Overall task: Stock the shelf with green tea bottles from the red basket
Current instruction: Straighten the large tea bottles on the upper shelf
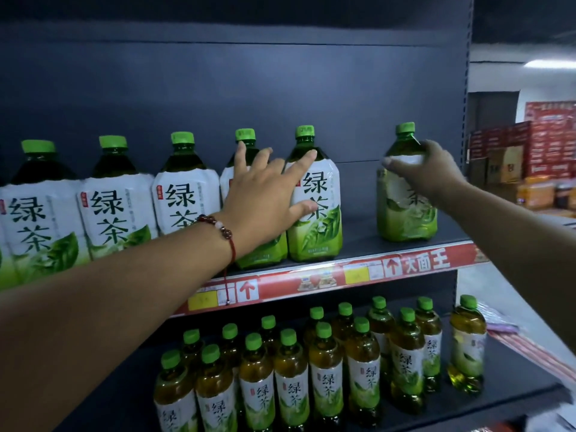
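— Where's the bottle (405, 188)?
— On the shelf (358, 269), gripped by the right hand (428, 169); left hand (265, 198) spread flat on the row (314, 198).
— Next?
— Probably slide it leftward, closing the gap.

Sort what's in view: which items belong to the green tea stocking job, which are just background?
In the job:
- large green-capped tea bottle standing apart, gripped by the right hand
- row of large white-labelled tea bottles, left hand resting open on two
- dark upper shelf with red price strip

Just there:
- small green-capped tea bottles on lower shelf
- red cartons stacked at far right

The red basket is not in view.
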